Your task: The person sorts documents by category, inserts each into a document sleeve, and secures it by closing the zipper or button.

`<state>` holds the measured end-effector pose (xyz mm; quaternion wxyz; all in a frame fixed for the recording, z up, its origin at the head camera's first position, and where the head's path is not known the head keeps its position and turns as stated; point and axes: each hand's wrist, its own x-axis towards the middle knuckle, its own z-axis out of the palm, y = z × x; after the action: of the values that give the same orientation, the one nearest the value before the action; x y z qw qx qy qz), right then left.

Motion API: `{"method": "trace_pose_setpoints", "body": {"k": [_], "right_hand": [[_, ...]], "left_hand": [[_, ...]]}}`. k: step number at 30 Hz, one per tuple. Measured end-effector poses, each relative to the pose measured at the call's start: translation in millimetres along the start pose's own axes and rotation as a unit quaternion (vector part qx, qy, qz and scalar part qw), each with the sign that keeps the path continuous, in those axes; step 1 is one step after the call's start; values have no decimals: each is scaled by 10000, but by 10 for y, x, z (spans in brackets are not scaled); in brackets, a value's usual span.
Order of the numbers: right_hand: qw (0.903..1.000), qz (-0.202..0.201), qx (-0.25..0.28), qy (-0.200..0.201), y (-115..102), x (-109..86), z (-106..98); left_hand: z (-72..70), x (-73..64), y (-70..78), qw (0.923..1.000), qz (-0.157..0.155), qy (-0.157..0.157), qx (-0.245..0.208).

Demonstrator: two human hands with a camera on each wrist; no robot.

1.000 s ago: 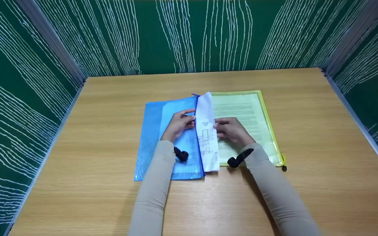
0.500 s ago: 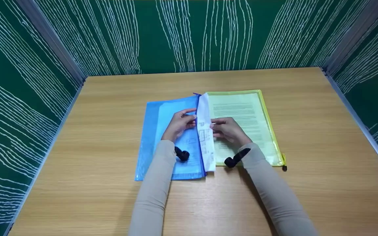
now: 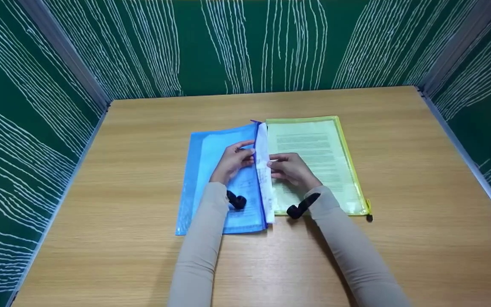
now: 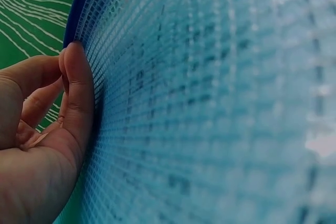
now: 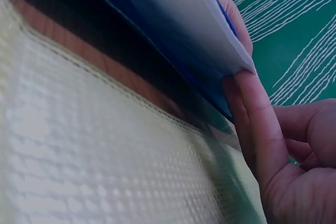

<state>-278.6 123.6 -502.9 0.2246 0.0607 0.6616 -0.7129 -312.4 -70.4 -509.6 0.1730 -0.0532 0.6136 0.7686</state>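
Two bare hands work at a blue translucent mesh folder (image 3: 245, 192) lying near the middle of a wood-grain table (image 3: 122, 192). The left hand (image 3: 233, 161) pinches the folder's dark-blue edging (image 3: 260, 187) on its right side, thumb and fingertip brought together with the rim between them. The right hand (image 3: 292, 168) pinches the outer edge of white paper with dark markings (image 3: 264, 183), thumb and fingers closed on it. Most of the paper sits inside the blue folder; a narrow strip sticks out along the right side. The right wrist view shows that side raised off the table. Just to the right lies a yellow-edged mesh folder (image 3: 351, 166) holding a printed sheet (image 3: 307, 140). Behind the table stands a green wall with white wavy lines (image 3: 254, 47).
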Motion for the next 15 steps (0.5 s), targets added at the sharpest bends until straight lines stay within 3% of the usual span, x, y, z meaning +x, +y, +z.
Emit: {"method": "trace_pose_setpoints", "body": {"k": [15], "right_hand": [[10000, -74, -34, -10, 24, 36, 109]], "left_hand": [[-15, 0, -37, 9991, 78, -32, -414]]}}
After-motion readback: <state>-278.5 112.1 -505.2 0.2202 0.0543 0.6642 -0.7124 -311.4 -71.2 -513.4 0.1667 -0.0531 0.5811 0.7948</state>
